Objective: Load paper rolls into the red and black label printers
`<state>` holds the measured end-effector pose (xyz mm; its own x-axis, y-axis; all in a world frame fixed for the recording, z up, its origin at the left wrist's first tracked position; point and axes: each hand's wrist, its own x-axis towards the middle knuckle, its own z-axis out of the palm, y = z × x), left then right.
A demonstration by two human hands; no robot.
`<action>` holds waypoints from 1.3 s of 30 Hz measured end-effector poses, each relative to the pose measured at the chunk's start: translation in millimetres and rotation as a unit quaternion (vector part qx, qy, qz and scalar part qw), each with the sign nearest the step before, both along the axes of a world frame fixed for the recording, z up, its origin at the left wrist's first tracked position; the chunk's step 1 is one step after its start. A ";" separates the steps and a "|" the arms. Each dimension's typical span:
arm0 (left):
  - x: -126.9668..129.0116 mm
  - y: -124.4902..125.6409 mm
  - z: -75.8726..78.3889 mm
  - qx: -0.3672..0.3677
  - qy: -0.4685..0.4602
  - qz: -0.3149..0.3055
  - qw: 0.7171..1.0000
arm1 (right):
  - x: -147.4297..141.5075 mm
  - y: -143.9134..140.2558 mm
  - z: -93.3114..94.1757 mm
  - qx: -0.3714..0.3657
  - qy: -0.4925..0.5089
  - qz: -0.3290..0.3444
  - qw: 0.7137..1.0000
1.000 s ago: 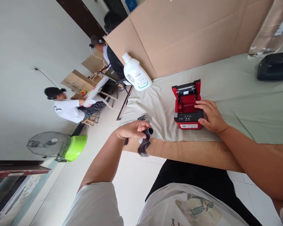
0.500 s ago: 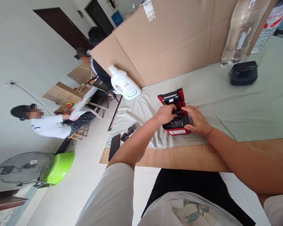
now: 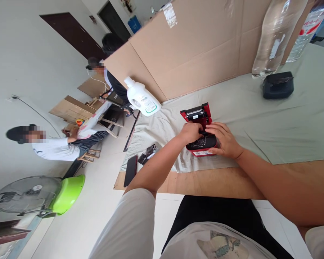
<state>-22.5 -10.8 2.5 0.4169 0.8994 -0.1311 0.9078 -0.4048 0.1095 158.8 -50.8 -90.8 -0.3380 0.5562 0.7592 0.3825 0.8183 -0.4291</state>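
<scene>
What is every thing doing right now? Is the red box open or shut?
red printer: lid open, standing up at the back.
left hand: fingers curled into the open printer.
right hand: resting on the printer's front and side.
white bottle: cap on, upright on the cloth.
black phone: lying flat, screen dark.
black case: shut.
fan: too unclear to tell whether it is spinning.

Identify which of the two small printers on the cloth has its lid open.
The red printer under both hands, left hand and right hand; its lid stands raised. The black printer farther away is closed.
</scene>
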 end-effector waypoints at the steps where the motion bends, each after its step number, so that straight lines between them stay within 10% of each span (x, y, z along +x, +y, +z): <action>1: 0.3 -0.8 0.5 -0.004 0.002 -0.003 1.000 | -1.8 -3.1 2.4 0.014 -0.010 -0.003 1.000; 5: -3.9 -9.6 2.7 0.008 -0.080 -0.023 0.996 | -6.4 -11.1 8.1 0.067 -0.044 -0.017 0.997; 12: -27.4 -8.5 2.1 0.309 -0.307 0.008 0.900 | -5.3 -13.1 7.0 0.097 -0.046 -0.043 0.993; 24: -34.4 -87.9 -51.4 0.295 -0.318 -0.013 0.901 | -7.3 -12.8 8.3 0.100 -0.043 -0.033 0.993; 32: -19.7 -80.4 -89.7 0.402 -0.361 0.050 0.840 | -9.9 -10.5 11.0 0.100 -0.022 -0.035 0.994; 39: -22.4 -77.9 -92.4 0.392 -0.342 0.062 0.852 | -8.8 -9.5 9.9 0.081 -0.029 -0.028 0.996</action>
<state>-44.9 -88.6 -89.9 0.0508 0.6409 0.7659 0.7815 -0.5030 0.3691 150.1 -60.3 -80.9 -0.3558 0.4480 0.8202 0.4499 0.8514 -0.2699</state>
